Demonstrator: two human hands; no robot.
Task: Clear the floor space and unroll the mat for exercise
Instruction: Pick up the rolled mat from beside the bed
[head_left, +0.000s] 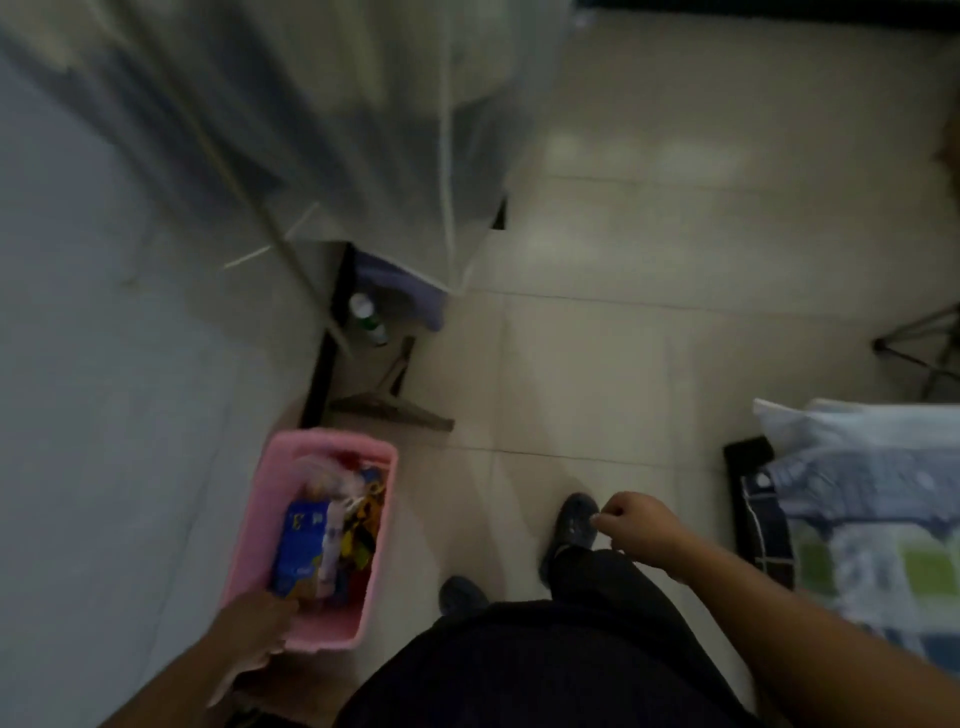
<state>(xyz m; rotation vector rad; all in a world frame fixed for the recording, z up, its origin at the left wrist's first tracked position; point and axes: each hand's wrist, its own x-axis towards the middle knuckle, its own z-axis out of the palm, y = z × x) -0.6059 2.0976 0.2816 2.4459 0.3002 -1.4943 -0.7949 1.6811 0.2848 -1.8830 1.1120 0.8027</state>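
My left hand (249, 631) grips the near rim of a pink basket (275, 499), which is lifted off the tiled floor (649, 234) at my left side. The basket is filled with colourful packets and small items, a blue packet among them. My right hand (631, 522) hangs loosely curled over my right foot, with nothing in it. Both my dark shoes and dark trousers show below me. No mat is visible in this view.
A translucent fabric wardrobe (363, 130) stands ahead on the left against a pale wall. Under it are a bottle (366, 312), a purple tub (410, 291) and a squeegee-like tool (395, 405). A bed with patterned bedding (857, 493) is at right. Metal stand legs (919, 343) sit at far right.
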